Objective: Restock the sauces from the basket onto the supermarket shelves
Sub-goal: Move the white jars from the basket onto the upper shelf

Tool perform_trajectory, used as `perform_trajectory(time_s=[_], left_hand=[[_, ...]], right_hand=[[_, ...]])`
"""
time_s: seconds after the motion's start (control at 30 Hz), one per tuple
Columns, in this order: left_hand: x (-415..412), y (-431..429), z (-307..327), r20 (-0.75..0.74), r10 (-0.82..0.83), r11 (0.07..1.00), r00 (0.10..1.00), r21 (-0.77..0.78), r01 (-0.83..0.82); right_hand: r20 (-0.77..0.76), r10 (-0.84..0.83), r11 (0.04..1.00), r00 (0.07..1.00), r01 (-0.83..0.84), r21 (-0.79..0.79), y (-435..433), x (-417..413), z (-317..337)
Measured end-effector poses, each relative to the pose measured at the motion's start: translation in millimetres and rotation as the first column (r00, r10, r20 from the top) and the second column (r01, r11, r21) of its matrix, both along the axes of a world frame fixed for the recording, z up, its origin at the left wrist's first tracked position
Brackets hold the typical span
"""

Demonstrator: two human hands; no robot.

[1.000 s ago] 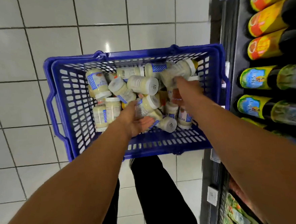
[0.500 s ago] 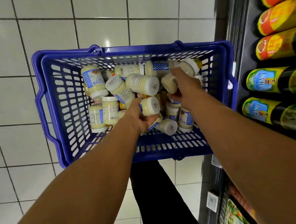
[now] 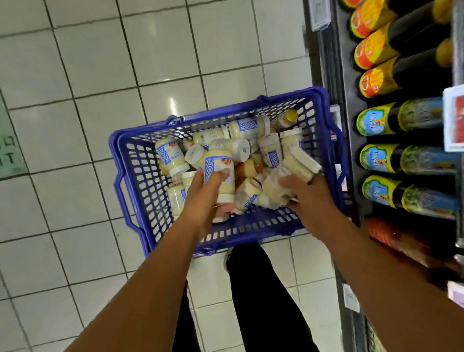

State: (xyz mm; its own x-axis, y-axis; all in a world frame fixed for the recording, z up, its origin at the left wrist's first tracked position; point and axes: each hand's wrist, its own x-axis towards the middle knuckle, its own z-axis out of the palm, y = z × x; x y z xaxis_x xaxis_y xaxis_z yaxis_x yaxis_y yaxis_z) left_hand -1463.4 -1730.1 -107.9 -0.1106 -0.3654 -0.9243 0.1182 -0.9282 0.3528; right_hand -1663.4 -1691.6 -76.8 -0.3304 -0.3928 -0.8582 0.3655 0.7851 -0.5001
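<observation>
Basket [image 3: 141, 187] of plastic lattice under left hand [image 3: 202, 197], right hand [image 3: 313, 197] gripping cylindrical jars [image 3: 218, 167].

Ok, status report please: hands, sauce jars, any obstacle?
Left hand grips a blue-label sauce jar. Right hand grips a white-capped jar, blurred. Both above the blue basket, many jars inside. No obstacle seen toward the shelf.

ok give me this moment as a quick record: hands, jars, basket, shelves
left hand: grips blue-label jar
right hand: grips white-capped jar, which is tilted and blurred
basket: blue, beside the shelves, more jars piled inside
shelves: on the right, rows of dark bottles
stage: both held jars over the basket, not yet at the shelves
</observation>
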Motion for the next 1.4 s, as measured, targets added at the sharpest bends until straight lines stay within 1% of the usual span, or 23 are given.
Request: perform_trajectory(time_s=[0.1, 0.17, 0.23, 0.33, 0.43, 0.53, 0.67, 0.73, 0.8, 0.93, 1.07, 1.2, 1.3, 1.4], left_hand=[[5.6, -10.8, 44.7, 0.017, -0.114, 0.987, 0.993, -0.109, 0.115], [7.8, -18.7, 79.0, 0.039, -0.187, 0.962, 0.982, -0.195, 0.191], [7.1, -29.5, 118.2, 0.034, -0.227, 0.931, 0.973, -0.285, 0.227], [-0.6, -48.2, 184.3, -0.011, -0.26, 0.892, 0.966, -0.385, 0.236], [-11.5, -63.3, 252.3, -0.099, -0.312, 0.855, 0.945, -0.463, 0.234], [-22.0, -72.7, 315.7, -0.189, -0.374, 0.809, 0.908, -0.546, 0.22], [-38.0, -77.5, 403.1, -0.277, -0.444, 0.755, 0.852, -0.628, 0.189], [-46.2, -78.2, 449.3, -0.304, -0.498, 0.717, 0.812, -0.672, 0.187], [-55.4, -77.1, 493.3, -0.311, -0.565, 0.656, 0.765, -0.731, 0.188], [-74.6, -70.9, 577.9, -0.274, -0.712, 0.484, 0.647, -0.859, 0.169], [-92.5, -59.5, 651.0, -0.255, -0.795, 0.362, 0.55, -0.927, 0.094], [-109.4, -38.9, 714.0, -0.238, -0.842, 0.286, 0.485, -0.958, 0.027], [-120.1, -18.7, 758.3, -0.21, -0.876, 0.231, 0.434, -0.973, -0.004], [-130.1, 4.3, 800.3, -0.205, -0.908, 0.2, 0.366, -0.978, -0.054]], right_hand=[[-0.008, 0.039, 0.996, 0.999, -0.039, -0.074, 0.4, 11.4, 47.2], [-0.047, 0.046, 0.988, 0.998, -0.053, -0.145, -1.4, 18.3, 83.1], [-0.099, 0.038, 0.976, 0.994, -0.058, -0.211, -5.5, 24.8, 122.6], [-0.154, -0.021, 0.948, 0.988, -0.029, -0.316, -12.3, 32.6, 183.6], [-0.186, -0.121, 0.911, 0.975, 0.034, -0.411, -15.8, 37.5, 242.2], [-0.191, -0.188, 0.858, 0.963, 0.067, -0.509, -15.4, 39.5, 301.3], [-0.149, -0.259, 0.77, 0.954, 0.11, -0.628, -6.6, 34.7, 386.9], [-0.163, -0.283, 0.742, 0.945, 0.108, -0.662, -0.5, 30.1, 434.3], [-0.218, -0.314, 0.723, 0.924, 0.084, -0.686, 5.6, 25.3, 482.6], [-0.348, -0.395, 0.665, 0.85, 0.003, -0.747, 22.6, 15.4, 572.8], [-0.424, -0.466, 0.615, 0.776, -0.06, -0.786, 48.3, 9.8, 650.0], [-0.485, -0.541, 0.573, 0.687, -0.121, -0.811, 81.5, 9.8, 715.9], [-0.504, -0.571, 0.543, 0.648, -0.162, -0.824, 109.6, 10.2, 761.8], [-0.519, -0.612, 0.522, 0.597, -0.187, -0.832, 135.3, 7.2, 805.0]])
